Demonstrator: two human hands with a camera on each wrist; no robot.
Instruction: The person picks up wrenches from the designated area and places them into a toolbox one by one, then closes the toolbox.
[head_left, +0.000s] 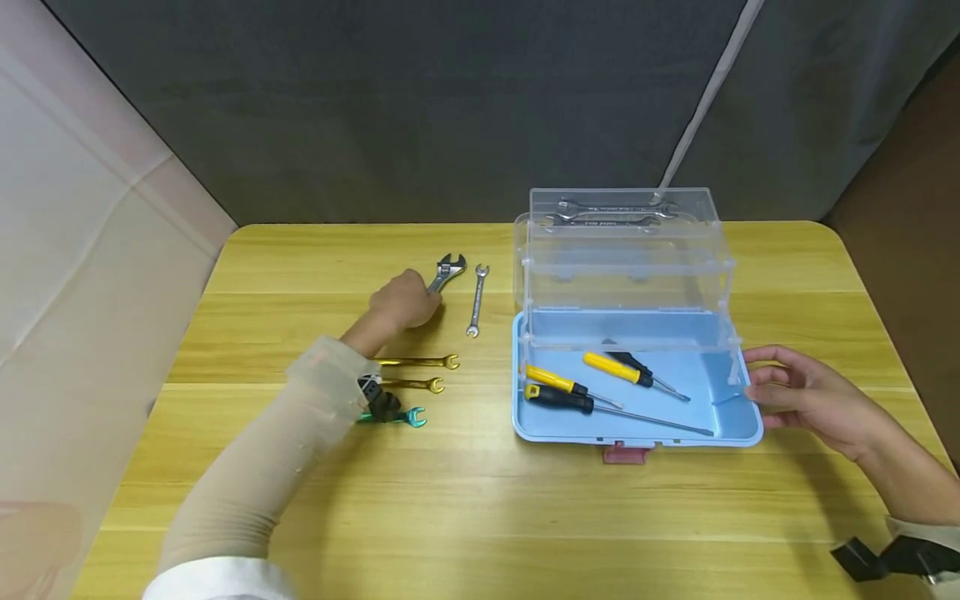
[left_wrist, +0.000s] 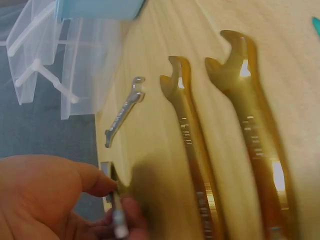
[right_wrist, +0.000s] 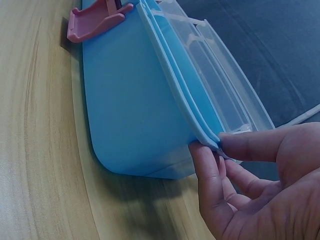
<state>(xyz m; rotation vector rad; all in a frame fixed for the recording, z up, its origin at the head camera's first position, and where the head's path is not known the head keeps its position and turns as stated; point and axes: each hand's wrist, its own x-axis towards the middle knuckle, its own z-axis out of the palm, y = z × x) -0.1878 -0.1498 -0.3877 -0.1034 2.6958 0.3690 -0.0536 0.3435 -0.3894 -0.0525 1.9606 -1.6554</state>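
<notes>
My left hand [head_left: 407,300] grips the handle of an adjustable wrench [head_left: 450,268] on the left of the table, its jaw end pointing away to the right. In the left wrist view thumb and fingers pinch its shank. Just right of it lies a small silver open-end wrench [head_left: 477,302]. My right hand [head_left: 817,400] pinches the right rim of a blue toolbox [head_left: 637,437], thumb inside and fingers outside, as the right wrist view shows. Inside the box are yellow-handled screwdrivers [head_left: 611,367] and a black-handled screwdriver [head_left: 558,398]. Two silver wrenches [head_left: 618,210] lie in its raised clear tray.
Nearer than the left hand, two gold wrenches [head_left: 420,362] and a green wrench [head_left: 408,417] lie partly under the left forearm. The toolbox's pink latch [head_left: 625,455] hangs at its front. A dark curtain [head_left: 450,108] stands behind the table.
</notes>
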